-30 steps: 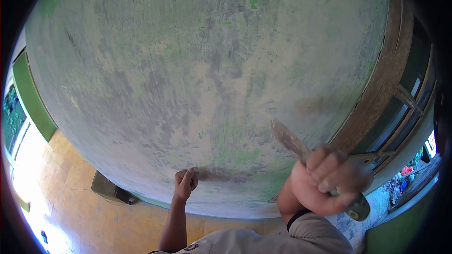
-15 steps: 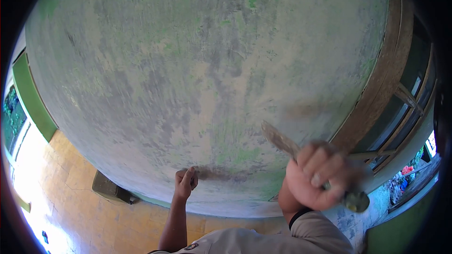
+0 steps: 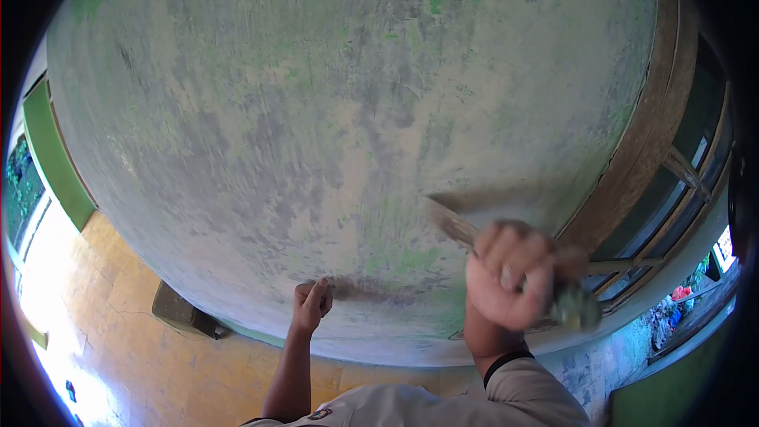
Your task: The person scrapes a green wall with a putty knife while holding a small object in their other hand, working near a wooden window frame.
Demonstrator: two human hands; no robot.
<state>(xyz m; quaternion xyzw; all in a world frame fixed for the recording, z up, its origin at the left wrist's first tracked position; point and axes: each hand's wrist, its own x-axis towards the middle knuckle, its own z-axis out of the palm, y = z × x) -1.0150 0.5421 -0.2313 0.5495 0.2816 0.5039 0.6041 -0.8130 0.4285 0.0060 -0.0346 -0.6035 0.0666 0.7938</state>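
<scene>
In the head view a weathered wall (image 3: 261,134) with grey, whitish and green patches fills most of the picture. My right hand (image 3: 510,273) is wrapped round the handle of a scraper (image 3: 452,223), somewhat blurred by motion. Its worn brownish blade points up and left, and the tip is at or very near the wall, beside its shadow. A rounded green handle end sticks out below the fist. Lower down, my left hand (image 3: 311,303) is closed close to the wall, thumb uppermost; whatever its fingers may hold is hidden.
A brown wooden window frame (image 3: 632,158) with glass panes borders the wall on the right. At lower left, a dark box-like object (image 3: 182,310) stands on the yellowish tiled floor (image 3: 103,285) against the wall base. A green post (image 3: 59,154) rises at far left.
My right hand and the scraper have moved left and slightly up, bringing the blade tip closer to its shadow. My left hand stays almost where it was.
</scene>
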